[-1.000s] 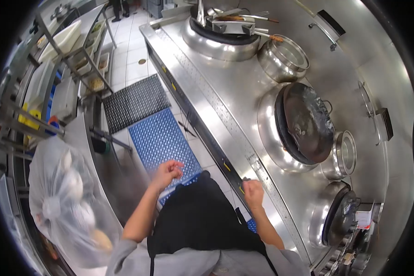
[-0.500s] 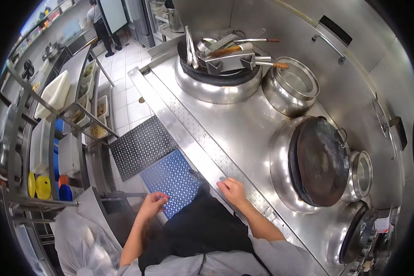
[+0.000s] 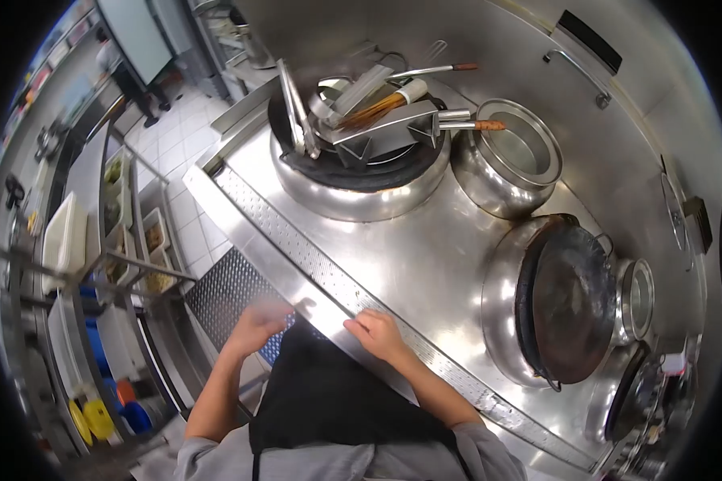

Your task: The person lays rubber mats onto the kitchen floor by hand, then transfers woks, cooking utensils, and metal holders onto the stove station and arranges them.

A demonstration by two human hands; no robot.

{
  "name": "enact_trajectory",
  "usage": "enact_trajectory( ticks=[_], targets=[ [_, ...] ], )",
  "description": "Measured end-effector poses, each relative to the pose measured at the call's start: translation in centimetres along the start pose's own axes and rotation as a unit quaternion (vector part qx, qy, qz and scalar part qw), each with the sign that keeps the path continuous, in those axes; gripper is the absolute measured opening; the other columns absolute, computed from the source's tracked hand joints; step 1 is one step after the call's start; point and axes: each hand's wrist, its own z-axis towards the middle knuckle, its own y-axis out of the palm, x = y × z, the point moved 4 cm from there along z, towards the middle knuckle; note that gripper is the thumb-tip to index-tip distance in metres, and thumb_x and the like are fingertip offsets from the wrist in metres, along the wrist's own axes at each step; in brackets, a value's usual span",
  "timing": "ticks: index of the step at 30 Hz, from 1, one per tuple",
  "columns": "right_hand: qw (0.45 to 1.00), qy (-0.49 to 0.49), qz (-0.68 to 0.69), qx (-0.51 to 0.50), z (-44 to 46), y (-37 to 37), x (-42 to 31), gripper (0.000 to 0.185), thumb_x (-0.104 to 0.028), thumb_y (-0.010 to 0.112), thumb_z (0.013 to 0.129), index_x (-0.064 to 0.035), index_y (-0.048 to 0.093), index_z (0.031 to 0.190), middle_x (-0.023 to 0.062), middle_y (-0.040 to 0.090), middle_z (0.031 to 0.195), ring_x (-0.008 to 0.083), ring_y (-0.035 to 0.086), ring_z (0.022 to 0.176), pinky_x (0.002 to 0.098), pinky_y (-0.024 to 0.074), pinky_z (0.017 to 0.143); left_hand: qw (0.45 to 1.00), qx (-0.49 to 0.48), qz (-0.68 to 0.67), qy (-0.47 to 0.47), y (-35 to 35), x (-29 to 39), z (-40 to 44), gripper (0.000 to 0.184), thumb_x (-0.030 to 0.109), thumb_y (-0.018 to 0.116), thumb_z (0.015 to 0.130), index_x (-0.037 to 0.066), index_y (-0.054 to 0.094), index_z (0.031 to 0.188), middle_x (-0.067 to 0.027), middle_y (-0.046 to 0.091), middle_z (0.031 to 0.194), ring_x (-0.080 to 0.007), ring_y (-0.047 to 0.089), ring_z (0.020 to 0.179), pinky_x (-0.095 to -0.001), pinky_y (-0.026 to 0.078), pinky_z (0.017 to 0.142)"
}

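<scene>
My left hand (image 3: 257, 325) hangs in front of the black apron (image 3: 329, 377), above the floor mat, smeared by motion; I cannot make out its fingers clearly. Over the steel range's front ledge (image 3: 329, 317) is my right hand (image 3: 379, 335), its fingers curled in and nothing visible in them. Whether it touches the ledge I cannot tell. Farther up the range, a wok (image 3: 329, 170) on a round burner holds tongs (image 3: 295, 108), a bamboo brush (image 3: 377, 111) and several metal tools. A dark, empty-looking wok (image 3: 576, 305) sits tilted on the burner to the right.
Steel pots (image 3: 512, 152) stand between the burners, and a tap (image 3: 578, 76) is on the back wall. At left, a steel rack (image 3: 96, 272) carries white bins and colored lids. Perforated mats (image 3: 231, 293) cover the floor. Another person (image 3: 124, 76) stands far back near a large door.
My view has shifted forward along the range and turned, and my body is closer to its ledge. My left hand has become blurred; my right hand stays curled near the ledge.
</scene>
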Motion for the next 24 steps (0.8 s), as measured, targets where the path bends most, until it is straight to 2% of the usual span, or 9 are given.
enact_trajectory(
  ticks=[4,7,10,14,16,18,20,22,24],
  targets=[
    [0.992,0.103,-0.053,0.039,3.0,1.6,2.4,0.033,-0.028,0.069,0.088,-0.0024,0.06,0.069,0.0144,0.058,0.068,0.0328,0.059,0.062,0.0398,0.0453,0.057,0.993,-0.106,-0.018,0.042,-5.2,4.5,10.6,0.031,-0.011,0.058,0.081,0.001,0.066,0.109,0.0044,0.058,0.078,-0.0038,0.053,0.075,-0.0189,0.043,0.069],
    [0.976,0.192,-0.09,0.046,6.1,1.6,2.4,0.033,-0.033,0.07,0.087,-0.0042,0.064,0.073,0.0141,0.062,0.073,0.0329,0.062,0.066,0.0405,0.049,0.061,0.988,-0.138,-0.009,0.07,-10.1,7.8,17.1,0.036,-0.013,0.053,0.079,0.001,0.065,0.11,0.003,0.06,0.081,-0.0043,0.053,0.076,-0.0191,0.042,0.069],
    [0.962,0.162,-0.215,0.035,11.6,-0.8,2.7,0.031,-0.034,0.068,0.087,-0.0055,0.065,0.076,0.0137,0.064,0.077,0.0332,0.064,0.071,0.0426,0.0508,0.062,0.983,-0.156,-0.027,0.093,-13.1,10.3,22.9,0.036,-0.012,0.052,0.079,0.001,0.065,0.109,0.0012,0.063,0.085,-0.005,0.054,0.076,-0.0195,0.042,0.069],
    [0.915,0.134,-0.37,0.088,20.6,-6.3,3.5,0.027,-0.034,0.067,0.087,-0.0071,0.066,0.09,0.0138,0.065,0.086,0.0344,0.065,0.074,0.0443,0.0545,0.066,0.971,-0.188,-0.086,0.118,-15.2,12.7,27.2,0.034,-0.01,0.053,0.081,0.001,0.066,0.11,-0.0005,0.064,0.086,-0.006,0.057,0.079,-0.0197,0.043,0.071],
    [0.878,0.158,-0.444,0.077,26.1,-9.7,2.2,0.03,-0.031,0.068,0.086,-0.0057,0.065,0.102,0.0138,0.064,0.098,0.0325,0.065,0.086,0.0433,0.0549,0.07,0.964,-0.199,-0.102,0.14,-15.6,13.7,27.9,0.032,-0.009,0.053,0.082,0.002,0.066,0.11,-0.0008,0.064,0.087,-0.0063,0.058,0.08,-0.0197,0.044,0.071],
    [0.841,0.079,-0.519,0.13,31.1,-12.4,1.2,0.036,-0.026,0.068,0.085,-0.0041,0.063,0.112,0.0132,0.061,0.107,0.0306,0.061,0.101,0.0403,0.0545,0.076,0.959,-0.21,-0.129,0.142,-16.0,13.9,27.8,0.029,-0.007,0.054,0.085,0.002,0.066,0.11,-0.0012,0.065,0.087,-0.0068,0.058,0.08,-0.0204,0.045,0.072],
    [0.816,0.055,-0.556,0.148,35.1,-14.0,1.4,0.041,-0.022,0.068,0.084,-0.0049,0.061,0.12,0.0117,0.059,0.109,0.0296,0.055,0.11,0.0394,0.0541,0.082,0.958,-0.214,-0.137,0.131,-16.9,13.5,27.5,0.025,-0.004,0.056,0.088,0.002,0.066,0.11,-0.0014,0.065,0.087,-0.0071,0.059,0.08,-0.0213,0.046,0.073],
    [0.788,0.086,-0.599,0.115,37.6,-15.2,3.0,0.036,-0.02,0.067,0.084,-0.0056,0.062,0.117,0.0106,0.06,0.108,0.0292,0.056,0.109,0.0403,0.0546,0.082,0.963,-0.212,-0.128,0.108,-17.9,12.8,27.3,0.02,-0.001,0.058,0.091,0.002,0.065,0.11,-0.0015,0.065,0.087,-0.0072,0.06,0.08,-0.0222,0.048,0.074],
    [0.771,0.121,-0.622,0.068,39.0,-15.9,4.6,0.032,-0.019,0.067,0.084,-0.0064,0.063,0.113,0.0101,0.06,0.108,0.0289,0.056,0.108,0.0415,0.0548,0.082,0.966,-0.197,-0.11,0.126,-19.0,12.2,27.7,0.018,0.002,0.059,0.093,0.001,0.065,0.11,-0.0011,0.065,0.086,-0.0072,0.06,0.079,-0.023,0.049,0.074]
  ],
)
